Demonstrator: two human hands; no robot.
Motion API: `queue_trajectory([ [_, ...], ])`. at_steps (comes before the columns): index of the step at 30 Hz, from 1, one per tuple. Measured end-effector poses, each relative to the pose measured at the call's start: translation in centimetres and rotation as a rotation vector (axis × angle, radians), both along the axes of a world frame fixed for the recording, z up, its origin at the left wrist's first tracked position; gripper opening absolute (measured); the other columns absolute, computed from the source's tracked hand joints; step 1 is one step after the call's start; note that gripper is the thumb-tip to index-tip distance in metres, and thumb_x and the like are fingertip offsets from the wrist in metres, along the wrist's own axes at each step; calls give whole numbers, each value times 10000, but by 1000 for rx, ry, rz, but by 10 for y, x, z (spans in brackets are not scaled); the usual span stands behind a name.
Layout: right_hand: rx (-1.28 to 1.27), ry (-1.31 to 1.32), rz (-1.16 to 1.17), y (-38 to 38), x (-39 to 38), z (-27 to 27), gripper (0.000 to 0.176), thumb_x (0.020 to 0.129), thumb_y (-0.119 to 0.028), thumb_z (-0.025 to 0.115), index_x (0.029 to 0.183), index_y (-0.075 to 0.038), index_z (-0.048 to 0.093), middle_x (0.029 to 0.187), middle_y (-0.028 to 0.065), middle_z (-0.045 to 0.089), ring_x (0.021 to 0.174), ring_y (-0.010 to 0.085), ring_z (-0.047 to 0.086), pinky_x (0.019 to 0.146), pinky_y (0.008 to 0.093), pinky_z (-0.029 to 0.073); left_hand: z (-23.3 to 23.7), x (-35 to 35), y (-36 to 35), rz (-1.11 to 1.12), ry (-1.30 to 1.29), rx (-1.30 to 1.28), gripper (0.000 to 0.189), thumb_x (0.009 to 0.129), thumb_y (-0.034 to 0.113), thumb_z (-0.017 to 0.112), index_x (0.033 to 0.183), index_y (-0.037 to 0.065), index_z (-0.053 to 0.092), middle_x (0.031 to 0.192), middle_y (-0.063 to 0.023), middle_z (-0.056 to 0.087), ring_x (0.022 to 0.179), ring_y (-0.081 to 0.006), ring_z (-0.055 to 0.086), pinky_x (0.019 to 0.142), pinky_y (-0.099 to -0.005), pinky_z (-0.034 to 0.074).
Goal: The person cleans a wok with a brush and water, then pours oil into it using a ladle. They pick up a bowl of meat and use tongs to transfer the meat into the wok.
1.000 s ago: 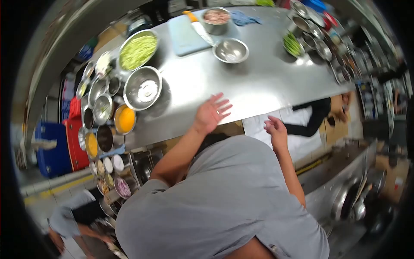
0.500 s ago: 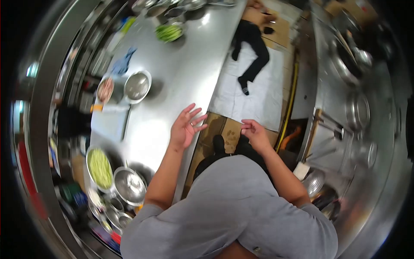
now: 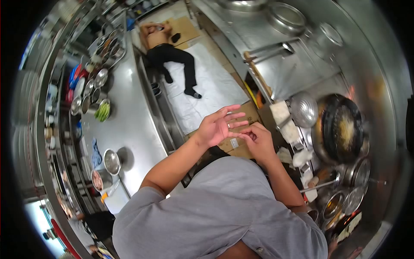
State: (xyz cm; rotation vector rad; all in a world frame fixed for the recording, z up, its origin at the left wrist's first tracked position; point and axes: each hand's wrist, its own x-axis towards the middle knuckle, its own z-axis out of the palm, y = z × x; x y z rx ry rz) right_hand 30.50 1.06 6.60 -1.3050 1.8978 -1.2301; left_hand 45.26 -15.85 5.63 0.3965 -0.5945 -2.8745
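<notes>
My left hand (image 3: 219, 127) is held palm up in front of my body, fingers spread, with a ring on one finger. My right hand (image 3: 259, 140) is beside it, thumb and fingertips closed at the tip of my left little finger. No tool or food shows in either hand. To the right of my hands lie folded white cloths (image 3: 281, 113) and a perforated metal skimmer (image 3: 303, 109). Beyond them a dark wok (image 3: 331, 134) with bubbling yellowish contents sits on the range.
A person (image 3: 174, 54) lies on a white sheet (image 3: 215, 82) on the floor ahead. Along the left runs a steel counter (image 3: 136, 110) with bowls, greens (image 3: 102, 112), a blue cloth (image 3: 96, 153) and a knife (image 3: 110, 192). Another person (image 3: 97, 226) is at lower left.
My hands were apart; now the right has come to the left's little finger. My view has turned right, bringing the wok and skimmer fully into sight.
</notes>
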Motion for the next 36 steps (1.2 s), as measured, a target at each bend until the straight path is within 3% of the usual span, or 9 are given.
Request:
queue_trajectory([
  [13,-465,87,-217,269,-114,131,94,850,-11,764,890,-34,682,865,80,646,780,199,633,722,312,508,40,-102,169,-376,128,-109,647,1081,448,492,1596,72,387,1616,-250,406,1466,-444,438,1139,-690,403],
  [15,-666,88,-543,303,-160,92,81,850,-27,740,911,-21,686,903,126,682,841,274,664,792,359,529,40,-111,176,-382,104,-184,640,1082,441,490,1593,69,390,1607,-247,419,1453,-439,457,1135,-680,414],
  [17,-187,569,-1036,329,-241,24,190,854,-40,680,1039,1,684,1015,200,690,942,378,665,859,440,537,34,-115,184,-410,20,-181,626,1081,420,497,1585,61,397,1584,-242,449,1408,-424,511,1122,-657,443],
  [22,139,446,-1146,332,-197,-46,389,876,-53,591,1262,-13,615,1151,235,662,1043,416,643,913,487,528,34,-141,198,-529,-37,-248,593,1074,372,523,1558,45,423,1529,-244,504,1348,-406,566,1101,-614,481],
  [23,-31,-29,-1037,312,-165,-59,329,897,-88,618,1218,-21,646,1051,190,688,1024,391,657,913,471,529,34,-144,201,-565,-66,-311,581,1071,355,531,1550,41,429,1513,-246,518,1330,-401,581,1097,-599,491],
  [27,337,-668,-299,273,-91,-138,236,962,-213,677,1147,-67,687,948,82,741,759,243,687,644,385,538,11,-168,205,-672,-353,-457,502,1054,263,581,1461,-17,487,1420,-236,578,1260,-376,631,1069,-522,530],
  [29,264,-1503,-526,274,-78,-269,326,959,-255,698,1240,-96,658,999,88,726,792,231,687,600,353,515,-5,-172,205,-713,-386,-447,453,1049,219,592,1418,-31,511,1365,-217,610,1226,-352,654,1045,-479,545],
  [31,182,-1648,-1220,281,-81,-344,443,935,-268,751,1318,-71,648,1052,80,720,860,208,625,710,408,525,-20,-174,206,-786,-447,-526,418,1041,172,595,1402,-26,521,1333,-195,628,1218,-325,659,1020,-447,554],
  [36,-25,-1029,-1403,270,-98,-411,477,926,-246,758,1352,-61,647,1280,122,687,1078,239,631,918,398,490,-106,-181,193,-838,-584,-746,447,983,88,676,1398,-8,538,1307,-125,639,1169,-207,647,995,-343,519],
])
